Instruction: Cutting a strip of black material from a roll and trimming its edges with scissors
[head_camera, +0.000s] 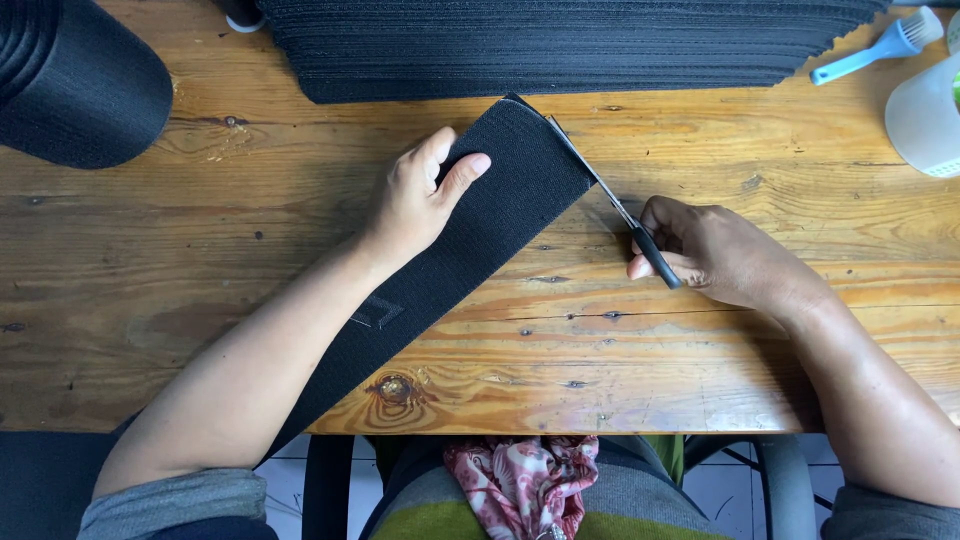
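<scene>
A long strip of black ribbed elastic band lies diagonally on the wooden table, running from the near left edge up toward the middle. My left hand presses flat on its upper part, thumb spread. My right hand grips the black handles of a pair of scissors. Their thin blades lie along the strip's far right end edge, touching it.
A tall stack of cut black strips fills the far middle. A big black roll sits at the far left. At the far right lie a blue brush and a white plastic container. A patterned red cloth rests on my lap.
</scene>
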